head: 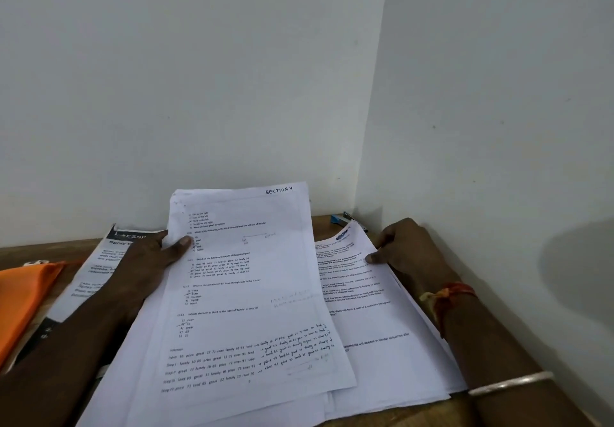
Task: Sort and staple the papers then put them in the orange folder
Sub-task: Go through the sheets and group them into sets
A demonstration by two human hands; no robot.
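Note:
A printed sheet marked "SECTION 4" point(252, 287) is raised off the desk, tilted toward me. My left hand point(156, 257) grips its left edge, thumb on the front. Under and to the right of it lies a stack of printed papers point(375, 320). My right hand point(408, 247) holds the stack's right edge, thumb on top of the page. An orange folder point(26, 293) lies at the far left of the desk. A blue stapler point(345, 219) sits in the back corner, partly hidden behind the papers.
A newspaper sheet point(96, 267) lies between the orange folder and the papers, under my left arm. The wooden desk point(320, 227) stands in a corner, with white walls close behind and to the right.

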